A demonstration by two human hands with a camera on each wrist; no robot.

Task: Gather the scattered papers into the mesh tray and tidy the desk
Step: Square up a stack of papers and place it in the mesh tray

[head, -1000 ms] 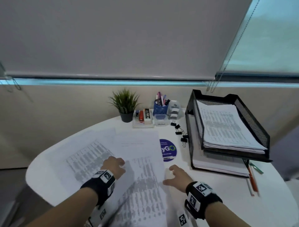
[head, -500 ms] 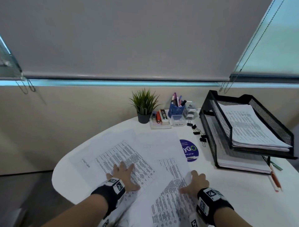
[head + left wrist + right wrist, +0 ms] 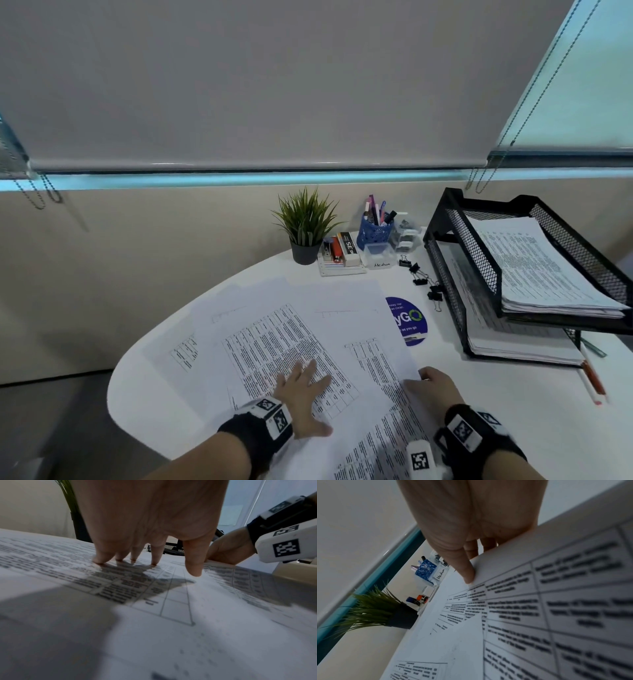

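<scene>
Papers (image 3: 308, 329) are lying fanned in overlapping sheets across the near-left part of the round white table (image 3: 513, 411), none yet in the mesh tray (image 3: 459, 274) at its right edge. Compared with a second ago, the left hand (image 3: 303, 394) has uncurled and is now pressing flat, fingers (image 3: 155, 555) spread, on a printed sheet. The right hand (image 3: 433, 387) has moved onto the sheet's right edge and is pinching it, thumb (image 3: 467, 573) on top. Gathering is apparently just beginning. Bare tabletop is lying between the hands and the tray; binder clips (image 3: 423, 277) and a blue sticker (image 3: 409, 320) are sitting beside that path.
</scene>
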